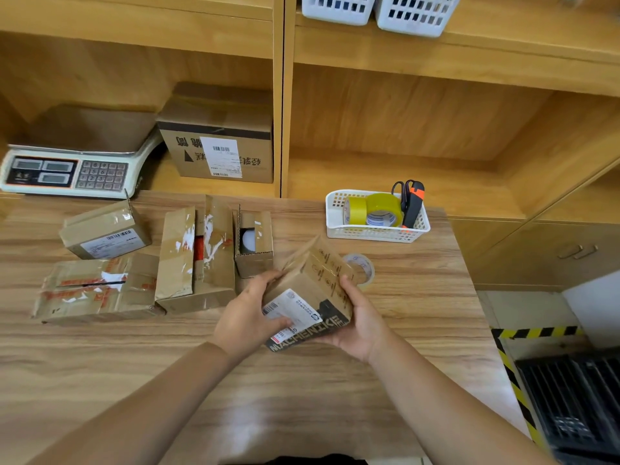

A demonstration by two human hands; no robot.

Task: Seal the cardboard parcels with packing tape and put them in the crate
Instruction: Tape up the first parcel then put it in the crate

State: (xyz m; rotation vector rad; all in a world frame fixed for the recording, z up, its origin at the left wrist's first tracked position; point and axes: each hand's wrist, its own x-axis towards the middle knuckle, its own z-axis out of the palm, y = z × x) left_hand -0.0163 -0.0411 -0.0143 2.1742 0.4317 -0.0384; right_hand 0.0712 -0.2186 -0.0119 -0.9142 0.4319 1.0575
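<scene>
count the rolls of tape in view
3. One yellow roll and a second yellow roll stand in the white basket; a clear roll lies on the table beside the held box. The basket may hide more.

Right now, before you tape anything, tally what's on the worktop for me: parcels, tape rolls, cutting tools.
Cardboard parcels: 5, one held between left hand and right hand
Yellow tape rolls: 2, in the white basket
Clear tape roll: 1
Scissors: 1
Orange-and-black cutter: 1
Total: 10
</scene>
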